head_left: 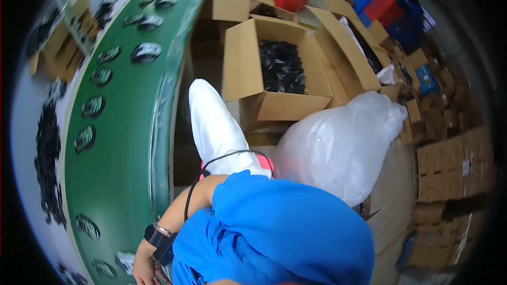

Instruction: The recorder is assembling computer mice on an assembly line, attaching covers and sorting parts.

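My left hand (143, 271) rests low at the near edge of a green conveyor belt (119, 169), with a black band and device on its wrist. Its fingers run off the bottom of the picture, so their grip is hidden. Just left of it lies a small black-and-white item (125, 262). Close by on the belt is a dark oval item with green markings (104, 269), and several similar ones (84, 139) are spread farther up. My right hand is out of the picture.
Beside the belt stands an open cardboard box (245, 66) holding black pieces (282, 67). A bulging translucent plastic bag (338, 145) sits right of my leg. Stacked cartons (454, 166) line the right side. Dark items (48, 158) are heaped along the belt's far side.
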The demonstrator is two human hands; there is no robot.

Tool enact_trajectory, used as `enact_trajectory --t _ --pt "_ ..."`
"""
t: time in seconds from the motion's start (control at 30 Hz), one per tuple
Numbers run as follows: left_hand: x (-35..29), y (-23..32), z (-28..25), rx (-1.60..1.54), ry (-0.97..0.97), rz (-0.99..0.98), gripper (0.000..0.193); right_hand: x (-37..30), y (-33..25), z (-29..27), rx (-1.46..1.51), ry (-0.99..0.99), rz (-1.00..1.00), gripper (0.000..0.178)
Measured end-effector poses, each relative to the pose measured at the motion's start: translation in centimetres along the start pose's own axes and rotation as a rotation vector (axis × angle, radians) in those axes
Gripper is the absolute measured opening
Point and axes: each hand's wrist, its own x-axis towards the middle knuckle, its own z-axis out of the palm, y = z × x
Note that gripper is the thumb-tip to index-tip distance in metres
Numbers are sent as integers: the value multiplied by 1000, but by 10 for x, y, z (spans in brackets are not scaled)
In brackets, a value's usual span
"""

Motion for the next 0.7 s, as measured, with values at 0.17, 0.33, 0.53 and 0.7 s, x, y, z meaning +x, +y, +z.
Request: enact_trajectory --t 0.17,0.33,0.53,0.7 --pt "37 52 6 118 -165 110 54 -61 -83 19 -117 -95 -24 31" --pt "38 103 11 279 -308 91 50 -179 -118 19 -207 169 -280 36" --pt "36 170 5 524 -449 -37 47 -365 -152 1 -204 436 -570 34" --pt "42 284 -14 711 -302 201 49 -456 -177 -16 -145 543 -753 33"
